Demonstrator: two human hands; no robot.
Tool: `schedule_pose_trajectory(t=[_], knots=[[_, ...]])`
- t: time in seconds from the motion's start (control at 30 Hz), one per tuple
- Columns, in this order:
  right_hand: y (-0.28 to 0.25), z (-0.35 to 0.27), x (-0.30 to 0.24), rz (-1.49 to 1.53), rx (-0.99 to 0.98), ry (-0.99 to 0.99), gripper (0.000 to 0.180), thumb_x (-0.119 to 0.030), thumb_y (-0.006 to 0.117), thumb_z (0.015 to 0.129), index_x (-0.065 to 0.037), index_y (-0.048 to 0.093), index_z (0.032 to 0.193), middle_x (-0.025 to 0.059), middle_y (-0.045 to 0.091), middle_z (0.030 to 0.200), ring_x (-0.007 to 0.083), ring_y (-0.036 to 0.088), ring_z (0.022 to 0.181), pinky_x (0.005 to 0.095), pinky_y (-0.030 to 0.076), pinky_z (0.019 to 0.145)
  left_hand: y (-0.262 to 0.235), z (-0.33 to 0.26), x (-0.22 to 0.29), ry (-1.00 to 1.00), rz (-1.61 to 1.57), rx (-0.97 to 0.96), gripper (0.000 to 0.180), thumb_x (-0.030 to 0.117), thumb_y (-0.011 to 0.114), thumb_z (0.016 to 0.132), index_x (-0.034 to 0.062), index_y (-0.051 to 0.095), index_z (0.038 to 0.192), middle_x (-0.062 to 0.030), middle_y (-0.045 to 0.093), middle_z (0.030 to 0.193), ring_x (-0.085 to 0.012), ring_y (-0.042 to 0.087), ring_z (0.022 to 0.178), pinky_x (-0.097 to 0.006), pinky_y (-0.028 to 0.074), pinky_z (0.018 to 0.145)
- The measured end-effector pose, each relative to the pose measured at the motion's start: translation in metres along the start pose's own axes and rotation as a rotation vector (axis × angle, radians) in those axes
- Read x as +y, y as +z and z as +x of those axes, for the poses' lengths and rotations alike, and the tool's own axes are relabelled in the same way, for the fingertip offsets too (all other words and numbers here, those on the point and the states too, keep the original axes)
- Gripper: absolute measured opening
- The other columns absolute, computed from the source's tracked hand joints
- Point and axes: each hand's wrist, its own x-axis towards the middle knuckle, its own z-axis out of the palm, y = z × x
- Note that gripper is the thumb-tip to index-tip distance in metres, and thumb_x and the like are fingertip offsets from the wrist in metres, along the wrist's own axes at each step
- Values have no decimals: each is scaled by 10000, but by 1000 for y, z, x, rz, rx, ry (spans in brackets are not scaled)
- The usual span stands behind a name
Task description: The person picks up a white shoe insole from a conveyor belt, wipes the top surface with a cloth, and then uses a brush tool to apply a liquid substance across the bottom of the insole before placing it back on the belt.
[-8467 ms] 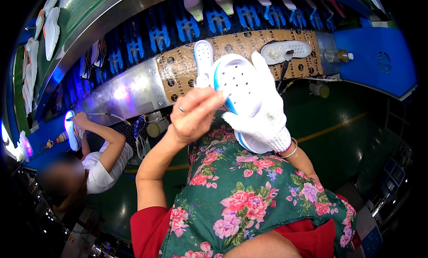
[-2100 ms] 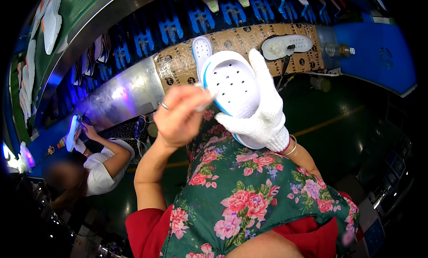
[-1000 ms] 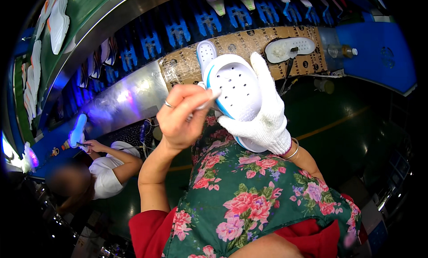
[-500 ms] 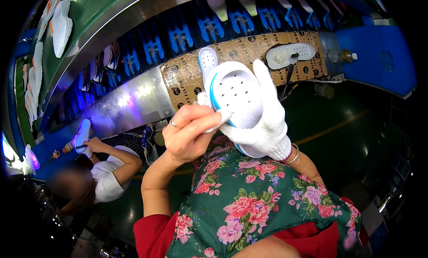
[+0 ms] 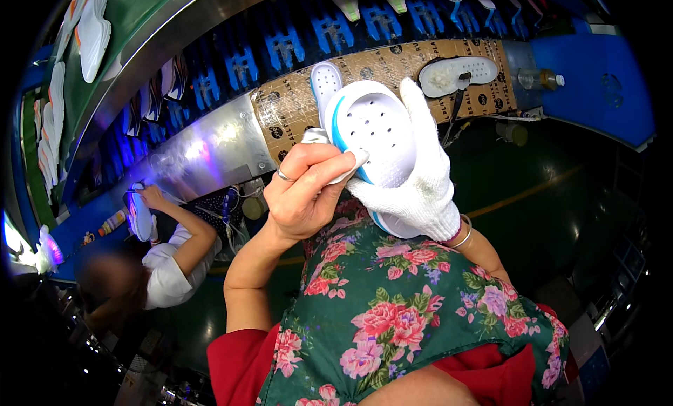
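Observation:
My right hand (image 5: pixel 417 185), in a white knit glove, holds up a white perforated clog (image 5: pixel 375 129) with a blue stripe along its side. My bare left hand (image 5: pixel 305 188), a ring on one finger, pinches a small white cloth (image 5: pixel 329 153) against the clog's left edge. Both hands are raised in front of me, above my flowered apron.
A cardboard-covered bench (image 5: pixel 382 76) ahead carries a white sole (image 5: pixel 456 73) and a small clear bottle (image 5: pixel 536 78). Blue holders (image 5: pixel 280 52) run along a conveyor above it. To my left a person (image 5: pixel 165 255) in a white shirt holds another shoe (image 5: pixel 140 217).
My left hand has slid down from the clog's top to its left edge, still rubbing with the cloth. The right hand keeps the clog. The person on the left brought their shoe lower.

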Motion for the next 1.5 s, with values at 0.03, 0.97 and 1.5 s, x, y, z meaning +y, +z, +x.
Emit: schedule_pose_trajectory(t=[0.03,0.97,1.5], knots=[[-1,0,-1,10,0,0,1140,-191,894,589,70,242,1488,271,532,1332,330,581,1208,400,478,1005,0,1,1,3,17,1,187,-41,750,785,16,728,961,-99,652,845,-177,612,711,-256,482,613],[-6,-1,-5,45,2,11,1156,-210,882,592,71,219,1495,277,489,1379,346,539,1260,406,445,1044,-15,-7,5,-356,-493,154,143,74,627,936,-52,677,978,-87,558,908,-58,451,526,-186,338,450],[-3,-4,-2,52,-3,19,1150,-208,885,591,65,229,1495,276,495,1375,342,559,1240,398,468,1018,-3,5,7,-68,-41,-52,229,-61,743,775,27,721,986,-102,645,848,-184,634,737,-271,506,595]])
